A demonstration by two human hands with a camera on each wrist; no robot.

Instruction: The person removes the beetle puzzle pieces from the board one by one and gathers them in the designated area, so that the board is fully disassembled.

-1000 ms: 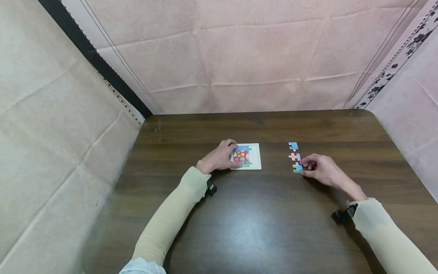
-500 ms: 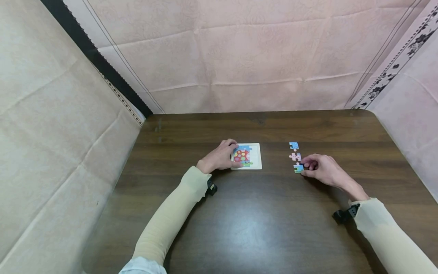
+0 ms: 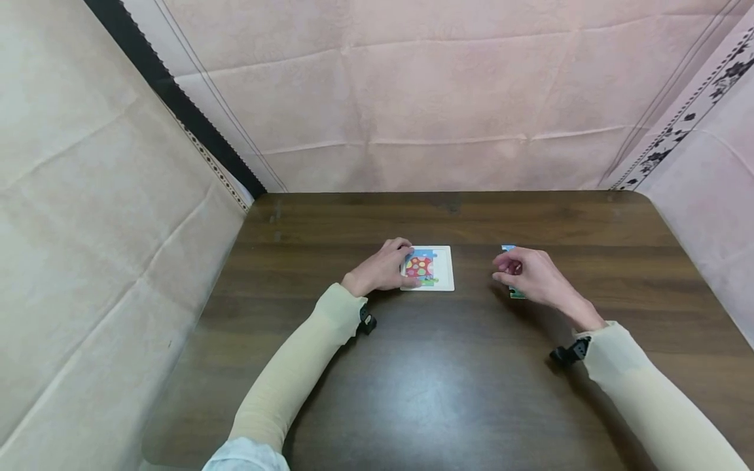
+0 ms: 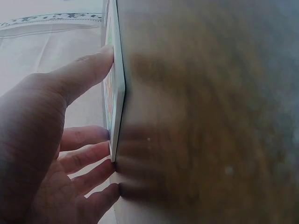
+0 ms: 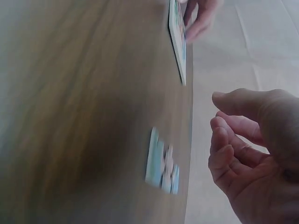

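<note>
A white-bordered jigsaw puzzle board lies on the table, showing a red spotted picture with blue and green pieces. My left hand holds its left side; in the left wrist view the thumb presses on the board and the fingertips meet its edge. My right hand hovers over the loose puzzle pieces, largely covering them in the head view. Its thumb and bent fingers are apart, with nothing between them. In the right wrist view a blue-green piece, a pink piece and a blue piece lie on the table.
The brown wooden table extends toward me in front of both arms. Pale cloth hangs behind its far edge and on both sides. A gap of bare table lies between the board and the loose pieces.
My right hand has come off the nearest piece and shifted left and up over the row of pieces. The left hand stays on the board; the head view has turned slightly.
</note>
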